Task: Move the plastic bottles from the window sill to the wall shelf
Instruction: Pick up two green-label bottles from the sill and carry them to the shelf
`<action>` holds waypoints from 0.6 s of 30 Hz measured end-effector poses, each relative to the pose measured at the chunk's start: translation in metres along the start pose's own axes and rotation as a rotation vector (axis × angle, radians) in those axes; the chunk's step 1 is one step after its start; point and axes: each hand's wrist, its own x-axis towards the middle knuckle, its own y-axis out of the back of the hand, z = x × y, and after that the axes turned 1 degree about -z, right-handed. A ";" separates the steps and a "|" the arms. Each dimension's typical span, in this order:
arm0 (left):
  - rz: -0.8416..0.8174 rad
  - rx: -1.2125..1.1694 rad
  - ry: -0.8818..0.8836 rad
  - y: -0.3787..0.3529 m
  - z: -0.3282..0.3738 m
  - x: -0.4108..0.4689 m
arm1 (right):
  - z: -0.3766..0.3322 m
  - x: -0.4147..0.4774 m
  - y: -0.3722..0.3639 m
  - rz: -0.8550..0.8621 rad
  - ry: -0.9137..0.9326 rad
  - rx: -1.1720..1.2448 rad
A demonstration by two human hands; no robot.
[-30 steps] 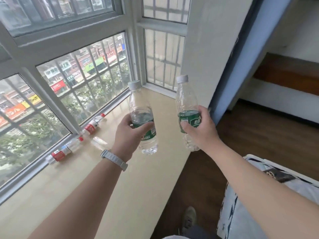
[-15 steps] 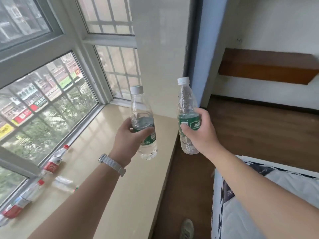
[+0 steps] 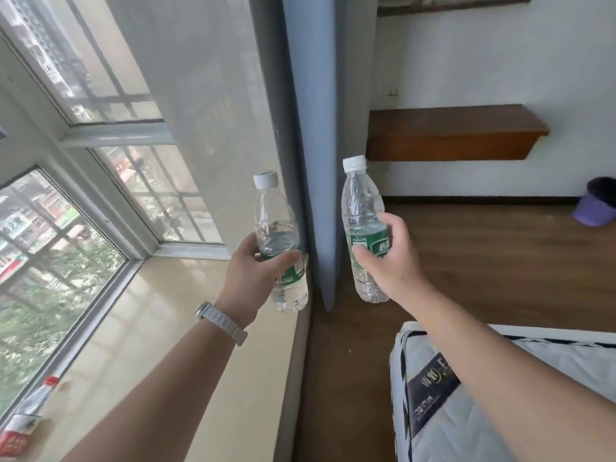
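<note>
I hold two clear plastic bottles with green labels and white caps, both upright in the air. My left hand [image 3: 255, 278] grips the left bottle [image 3: 275, 225] above the right end of the cream window sill [image 3: 160, 328]. My right hand [image 3: 391, 258] grips the right bottle [image 3: 361, 208] over the wooden floor. The brown wooden wall shelf [image 3: 453, 128] is mounted on the white wall ahead, to the right, bare on top. A red-capped, red-labelled bottle [image 3: 28, 415] lies on the sill at the lower left, by the window.
A blue-grey wall edge [image 3: 310, 128] stands between the sill and the room. A mattress corner [image 3: 466, 395] sits at the lower right under my right arm. A purple bin [image 3: 596, 208] stands on the floor at the far right.
The view has swung right, away from the window toward the room. Both hands carried their bottles along, and the wall shelf now shows in full ahead. Most sill bottles left the view.
</note>
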 end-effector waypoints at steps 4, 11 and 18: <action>-0.077 0.009 -0.028 -0.028 0.007 0.023 | 0.009 0.015 0.024 0.053 -0.029 -0.014; -0.216 -0.023 -0.063 -0.074 0.016 0.077 | 0.023 0.048 0.051 0.162 -0.077 0.000; -0.306 -0.033 -0.088 -0.102 0.012 0.157 | 0.043 0.110 0.049 0.227 -0.139 -0.008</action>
